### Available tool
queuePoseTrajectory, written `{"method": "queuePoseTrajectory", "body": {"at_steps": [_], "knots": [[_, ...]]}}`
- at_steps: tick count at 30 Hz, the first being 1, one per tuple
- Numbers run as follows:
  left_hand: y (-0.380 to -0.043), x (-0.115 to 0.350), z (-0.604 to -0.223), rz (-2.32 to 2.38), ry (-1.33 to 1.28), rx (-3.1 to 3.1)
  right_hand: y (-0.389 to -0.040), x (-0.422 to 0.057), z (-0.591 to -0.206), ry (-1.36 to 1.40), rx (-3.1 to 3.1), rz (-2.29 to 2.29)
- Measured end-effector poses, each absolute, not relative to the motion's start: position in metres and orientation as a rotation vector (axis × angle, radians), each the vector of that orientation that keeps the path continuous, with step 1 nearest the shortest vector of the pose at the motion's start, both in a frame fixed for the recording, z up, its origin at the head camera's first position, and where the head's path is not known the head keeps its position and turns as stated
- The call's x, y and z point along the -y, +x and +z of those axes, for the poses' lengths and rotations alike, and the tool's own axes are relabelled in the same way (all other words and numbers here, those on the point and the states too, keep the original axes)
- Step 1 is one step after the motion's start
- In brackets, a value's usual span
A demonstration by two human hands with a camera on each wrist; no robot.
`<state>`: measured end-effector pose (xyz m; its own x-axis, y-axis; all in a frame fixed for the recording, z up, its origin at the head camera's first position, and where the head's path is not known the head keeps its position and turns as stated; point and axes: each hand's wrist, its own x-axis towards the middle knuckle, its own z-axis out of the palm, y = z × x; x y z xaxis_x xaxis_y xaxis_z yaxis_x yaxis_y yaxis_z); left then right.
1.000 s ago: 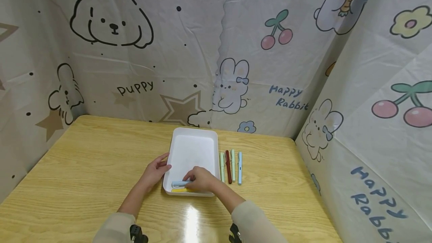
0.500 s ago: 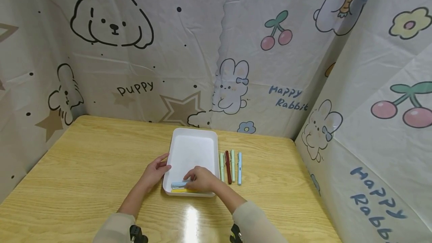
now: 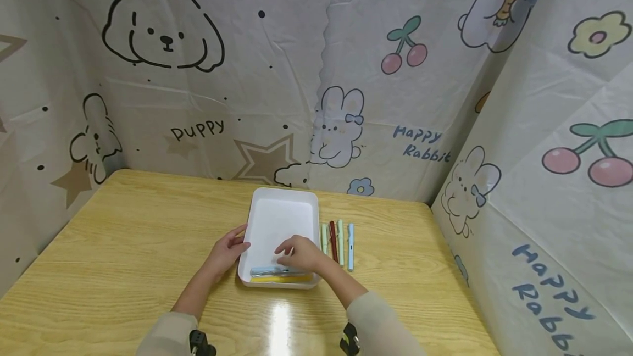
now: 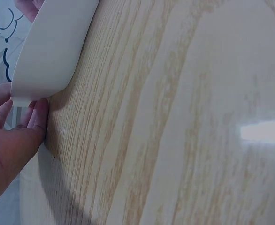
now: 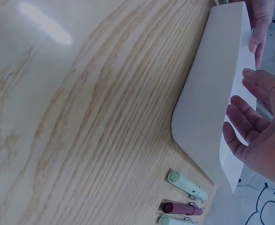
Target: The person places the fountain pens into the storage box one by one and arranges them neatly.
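Observation:
In the head view, my left hand (image 3: 225, 257) holds the left side of a white tray (image 3: 283, 216), pinching its wall between thumb and fingers. A light blue pen (image 3: 264, 271) lies crosswise inside at the near end, alongside a yellow pen (image 3: 277, 279) that sits closer to the near wall. Just above the light blue pen hovers my right hand (image 3: 304, 254), fingers loosely bent and nothing in its grasp. The right wrist view shows those fingers (image 5: 243, 117) spread apart over the tray rim, with the tray's inside mostly hidden.
Right of the tray, several capped pens lie side by side on the wooden table (image 3: 163, 218): a pale green pen (image 3: 324, 235), a dark red pen (image 3: 333, 238), another pale green pen (image 3: 340, 240) and a light blue pen (image 3: 351, 246). Printed cloth (image 3: 277, 70) hangs behind.
My right hand has released the light blue pen in the tray and lifted slightly up and to the right. The left hand keeps its hold on the tray.

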<state>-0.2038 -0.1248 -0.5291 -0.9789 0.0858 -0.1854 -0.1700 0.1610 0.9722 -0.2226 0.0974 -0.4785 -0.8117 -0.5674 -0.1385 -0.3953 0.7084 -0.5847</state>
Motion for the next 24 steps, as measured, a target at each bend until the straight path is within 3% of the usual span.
{"method": "queuePoseTrajectory", "body": {"at_steps": [24], "knots": [[-0.208,0.124,-0.531,1.876,-0.104,-2.24,-0.236,-0.121,-0.464,-0.665,-2.644,-0.875]]}}
